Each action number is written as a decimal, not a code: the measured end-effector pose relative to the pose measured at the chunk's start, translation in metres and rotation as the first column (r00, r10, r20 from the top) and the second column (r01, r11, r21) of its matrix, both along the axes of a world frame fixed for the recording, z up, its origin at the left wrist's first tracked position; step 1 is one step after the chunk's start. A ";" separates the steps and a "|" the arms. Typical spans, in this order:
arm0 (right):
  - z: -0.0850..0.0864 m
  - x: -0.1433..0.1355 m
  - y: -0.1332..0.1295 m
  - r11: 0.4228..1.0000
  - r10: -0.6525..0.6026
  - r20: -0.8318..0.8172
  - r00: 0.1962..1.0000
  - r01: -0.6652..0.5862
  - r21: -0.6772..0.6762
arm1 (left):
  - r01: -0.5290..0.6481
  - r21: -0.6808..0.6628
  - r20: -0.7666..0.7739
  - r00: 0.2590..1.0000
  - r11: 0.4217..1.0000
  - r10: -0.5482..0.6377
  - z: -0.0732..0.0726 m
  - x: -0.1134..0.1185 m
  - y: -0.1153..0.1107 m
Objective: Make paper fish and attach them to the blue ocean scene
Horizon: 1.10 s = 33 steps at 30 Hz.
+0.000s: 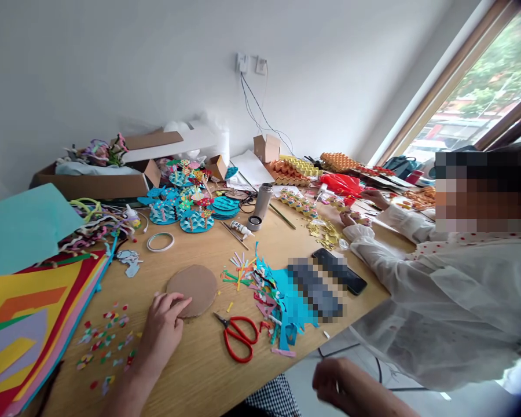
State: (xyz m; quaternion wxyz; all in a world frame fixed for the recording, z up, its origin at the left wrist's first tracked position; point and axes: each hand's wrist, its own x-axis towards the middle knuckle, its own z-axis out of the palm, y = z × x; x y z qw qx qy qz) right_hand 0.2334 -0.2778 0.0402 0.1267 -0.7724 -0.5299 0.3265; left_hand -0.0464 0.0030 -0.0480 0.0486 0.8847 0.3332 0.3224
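A round brown cardboard disc [198, 284] lies at the middle of the wooden table. My left hand [167, 318] has its bent fingers over the disc's lower left edge and grips it there. Below the table's front edge on the right, my right hand [335, 377] hangs apart from everything, its fingers curled in; nothing shows in it. Red-handled scissors [239, 337] rest to the right of the disc, tips toward it. Beside them are cut paper strips and blue paper [296, 304]. Small coloured paper bits [108, 330] are scattered left of my left forearm.
Coloured sheets [47, 313] fill the left side. A tape roll [160, 242], glue bottle [242, 229] and thermos [263, 202] stand or lie farther back, near blue paper crafts [196, 219]. A phone [341, 271] lies right. A co-worker in white sleeves [369, 249] handles egg-tray pieces.
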 end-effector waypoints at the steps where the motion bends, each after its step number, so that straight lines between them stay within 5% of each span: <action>1: 0.009 0.006 0.013 0.998 0.011 0.008 1.000 -0.011 0.054 | 0.006 -0.004 -0.022 1.000 1.000 -0.006 -0.002 0.000 0.000; 4: 0.023 0.033 0.051 0.989 -0.042 0.161 0.986 0.017 0.150 | 0.004 -0.018 -0.039 0.999 1.000 -0.005 -0.005 -0.001 0.001; 8: 0.021 0.070 0.090 0.972 -0.109 0.387 0.916 0.017 0.233 | -0.034 -0.029 0.018 0.999 0.999 0.035 -0.006 -0.002 0.002; 12: 0.016 0.094 0.122 0.985 -0.170 0.549 0.818 0.117 0.131 | -0.048 -0.039 0.054 0.997 0.998 0.050 -0.006 -0.002 0.002; 17: 0.008 0.111 0.154 0.983 -0.155 0.572 0.805 0.181 0.012 | -0.031 -0.040 0.036 0.999 0.999 0.032 -0.007 -0.002 0.002; 24: -0.012 0.119 0.167 0.959 -0.128 0.573 0.809 0.247 -0.135 | -0.035 -0.013 0.049 0.998 0.999 0.035 -0.005 -0.003 0.002; 33: -0.018 0.131 0.167 0.959 -0.081 0.572 0.816 0.220 -0.177 | -0.032 -0.050 0.023 0.999 0.998 0.034 0.001 -0.001 -0.002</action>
